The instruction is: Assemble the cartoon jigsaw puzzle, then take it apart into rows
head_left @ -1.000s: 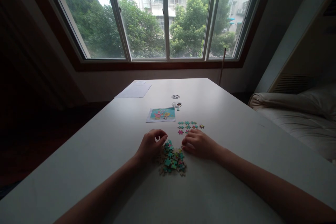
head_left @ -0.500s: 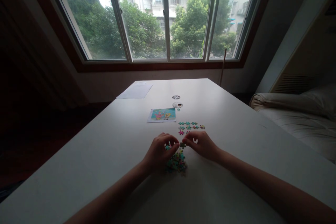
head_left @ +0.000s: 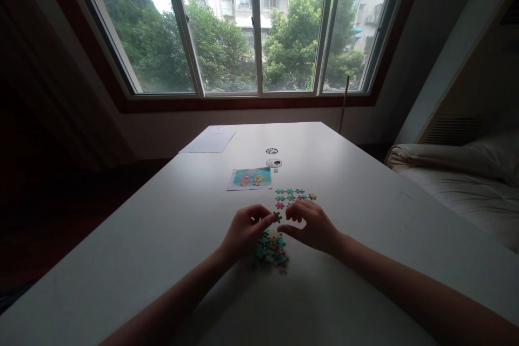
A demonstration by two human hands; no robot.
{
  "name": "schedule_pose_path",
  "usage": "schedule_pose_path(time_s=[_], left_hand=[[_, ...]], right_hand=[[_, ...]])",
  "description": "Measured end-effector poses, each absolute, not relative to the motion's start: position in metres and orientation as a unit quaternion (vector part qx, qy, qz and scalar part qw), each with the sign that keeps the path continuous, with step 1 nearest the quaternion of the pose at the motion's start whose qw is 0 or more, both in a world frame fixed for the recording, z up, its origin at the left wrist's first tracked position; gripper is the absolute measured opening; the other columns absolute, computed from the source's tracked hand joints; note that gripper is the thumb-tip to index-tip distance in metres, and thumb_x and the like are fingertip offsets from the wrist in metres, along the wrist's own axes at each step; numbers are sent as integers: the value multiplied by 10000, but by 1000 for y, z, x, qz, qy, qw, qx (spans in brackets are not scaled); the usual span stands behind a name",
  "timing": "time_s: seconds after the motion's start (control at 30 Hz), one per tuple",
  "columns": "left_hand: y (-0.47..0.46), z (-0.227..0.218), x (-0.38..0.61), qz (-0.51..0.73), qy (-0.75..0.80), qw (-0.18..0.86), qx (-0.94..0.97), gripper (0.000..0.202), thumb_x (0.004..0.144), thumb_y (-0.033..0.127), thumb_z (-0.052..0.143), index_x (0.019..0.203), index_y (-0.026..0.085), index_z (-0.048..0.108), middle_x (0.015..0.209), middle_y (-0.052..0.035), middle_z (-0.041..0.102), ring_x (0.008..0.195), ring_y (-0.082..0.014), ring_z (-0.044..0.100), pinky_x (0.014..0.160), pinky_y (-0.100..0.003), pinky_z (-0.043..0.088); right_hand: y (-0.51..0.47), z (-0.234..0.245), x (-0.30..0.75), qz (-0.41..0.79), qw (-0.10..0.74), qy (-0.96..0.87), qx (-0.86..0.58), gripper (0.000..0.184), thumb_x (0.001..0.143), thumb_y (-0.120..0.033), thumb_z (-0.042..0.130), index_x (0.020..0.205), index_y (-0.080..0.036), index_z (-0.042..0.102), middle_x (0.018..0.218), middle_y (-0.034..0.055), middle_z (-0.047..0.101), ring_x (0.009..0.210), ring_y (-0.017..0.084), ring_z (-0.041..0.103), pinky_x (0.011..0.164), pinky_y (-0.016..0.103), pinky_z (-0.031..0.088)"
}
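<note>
Dark jigsaw piece (head_left: 277,217): had shifted slightly left and farther from the person since half a second earlier.
Left hand (head_left: 246,228): pinched that piece at its fingertips.
Right hand (head_left: 315,227): curved open just beside it, thumb parted from fingers.
Jigsaw pile (head_left: 271,251): lay nearer the person on the white table (head_left: 365,200).
Spread-out pieces (head_left: 291,198): lay in rows beyond the right hand.
Cartoon picture sheet (head_left: 252,177): lay left of the rows.

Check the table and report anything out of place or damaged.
One small teal piece lies apart from the rows of puzzle pieces, just right of the picture sheet, so it looks stray. I see no damage.
</note>
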State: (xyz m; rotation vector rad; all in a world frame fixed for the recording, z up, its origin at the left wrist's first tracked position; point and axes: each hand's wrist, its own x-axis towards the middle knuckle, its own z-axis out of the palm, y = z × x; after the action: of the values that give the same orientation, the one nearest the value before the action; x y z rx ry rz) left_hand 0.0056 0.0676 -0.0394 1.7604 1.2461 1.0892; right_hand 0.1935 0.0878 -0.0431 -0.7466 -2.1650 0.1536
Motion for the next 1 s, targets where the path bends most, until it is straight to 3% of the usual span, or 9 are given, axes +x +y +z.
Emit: schedule_pose_path(time_s=[0.13,0.5,0.8,1.0], left_hand=[[69,-41,6,436,469,395,659,242,723,356,593,659,122,605,580,8,546,528,-98,453,496,-200,350],[69,-47,6,423,459,429,653,240,722,353,597,691,116,613,579,18,530,513,-88,425,480,-190,315],[78,-46,-17,381,521,222,731,184,748,289,528,688,147,628,611,2,573,566,-113,440,537,-207,346],[86,-57,-24,381,554,201,713,212,736,319,503,671,149,611,598,4,563,543,-116,435,519,-209,350]], right_hand=[[89,-45,193,4,398,-874,-278,203,796,-366,545,705,-185,552,598,-15,556,568,97,492,600,235,358],[91,-45,194,-1,426,-861,-276,111,820,-267,533,780,-187,599,673,-8,621,570,80,519,630,225,376],[112,-50,222,-7,463,-816,-346,119,814,-263,540,784,-182,623,698,15,615,516,77,492,570,221,406],[121,-58,224,33,470,-798,-375,138,805,-295,548,793,-188,634,739,25,612,531,84,497,561,224,423]])
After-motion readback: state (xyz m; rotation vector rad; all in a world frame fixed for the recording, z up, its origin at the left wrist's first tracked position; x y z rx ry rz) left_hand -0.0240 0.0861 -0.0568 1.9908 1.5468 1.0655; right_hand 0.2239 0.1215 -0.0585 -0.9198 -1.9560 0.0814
